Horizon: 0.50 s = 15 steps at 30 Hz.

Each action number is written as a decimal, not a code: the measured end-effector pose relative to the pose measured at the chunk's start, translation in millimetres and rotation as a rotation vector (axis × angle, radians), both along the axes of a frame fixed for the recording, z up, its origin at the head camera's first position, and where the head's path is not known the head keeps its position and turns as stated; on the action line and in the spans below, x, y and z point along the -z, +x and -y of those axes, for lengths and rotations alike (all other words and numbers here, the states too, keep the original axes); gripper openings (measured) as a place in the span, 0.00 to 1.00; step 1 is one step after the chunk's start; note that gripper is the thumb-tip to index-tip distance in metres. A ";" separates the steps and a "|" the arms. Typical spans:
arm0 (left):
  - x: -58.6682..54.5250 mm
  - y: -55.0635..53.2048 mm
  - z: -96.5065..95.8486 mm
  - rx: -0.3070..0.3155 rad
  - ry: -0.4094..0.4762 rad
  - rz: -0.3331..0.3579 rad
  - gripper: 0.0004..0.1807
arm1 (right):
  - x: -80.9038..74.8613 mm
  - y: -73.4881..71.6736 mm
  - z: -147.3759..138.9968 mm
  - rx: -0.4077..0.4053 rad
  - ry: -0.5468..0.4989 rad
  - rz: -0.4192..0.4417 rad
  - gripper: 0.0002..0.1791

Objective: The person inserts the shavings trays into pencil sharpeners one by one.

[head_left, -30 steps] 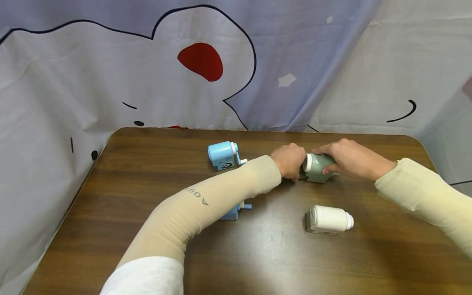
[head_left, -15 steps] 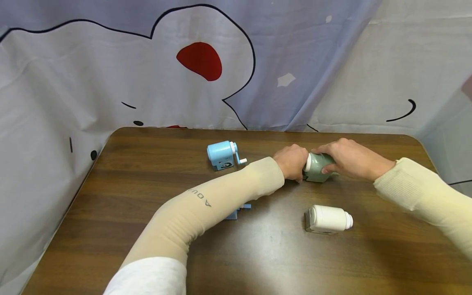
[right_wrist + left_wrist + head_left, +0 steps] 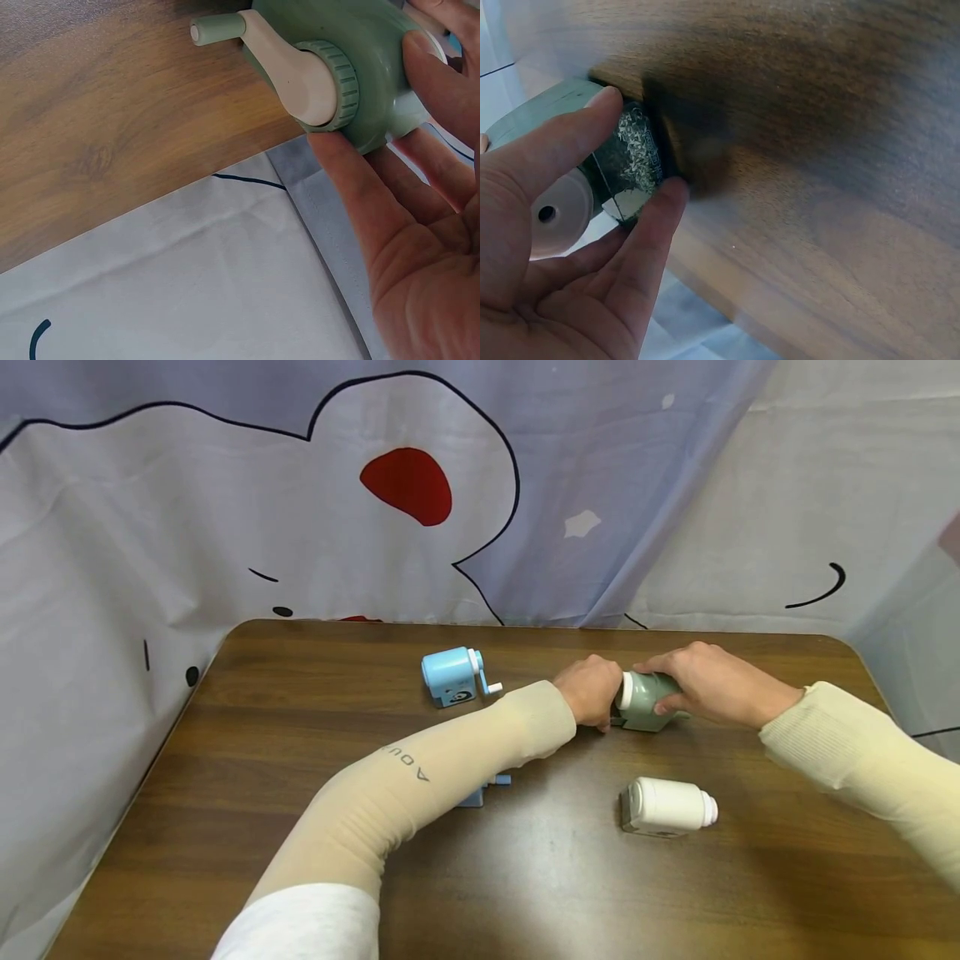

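A green hand-crank pencil sharpener lies between both hands toward the back of the table. My right hand grips its body from above, thumb on the near side. In the right wrist view its crank faces outward beside the fingers. My left hand is at the opposite end, by the white pencil-hole ring. Its thumb and fingers pinch the clear shavings drawer, which is full of pale shavings and juts out from the body.
A light blue sharpener stands at the back, left of the hands. Another blue one is mostly hidden under the left sleeve. Nearer me lies a cream sharpener. A printed curtain hangs behind the table.
My left hand moved slightly right against the green sharpener, then a little back left, with the drawer edge showing again. The right hand keeps its hold in place.
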<state>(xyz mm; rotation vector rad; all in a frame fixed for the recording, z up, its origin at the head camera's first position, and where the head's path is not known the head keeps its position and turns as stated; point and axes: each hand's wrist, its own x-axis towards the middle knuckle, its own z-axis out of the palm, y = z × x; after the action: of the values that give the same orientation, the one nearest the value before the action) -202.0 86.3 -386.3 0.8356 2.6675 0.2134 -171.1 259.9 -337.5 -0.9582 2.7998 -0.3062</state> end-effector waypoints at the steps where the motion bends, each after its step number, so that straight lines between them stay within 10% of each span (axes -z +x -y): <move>1: -0.1 0.1 -0.6 -0.003 0.003 0.001 0.23 | 0.1 -0.1 -0.3 -0.001 0.000 -0.001 0.32; 15: 3.0 -1.1 -6.6 -0.047 0.072 0.022 0.24 | -1.0 1.8 -1.2 -0.011 -0.009 -0.007 0.32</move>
<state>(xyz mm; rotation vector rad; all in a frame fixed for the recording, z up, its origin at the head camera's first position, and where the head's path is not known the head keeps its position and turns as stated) -203.1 93.0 -389.3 0.7875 2.6753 0.3300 -169.3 261.0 -336.6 -0.9785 2.8008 -0.3144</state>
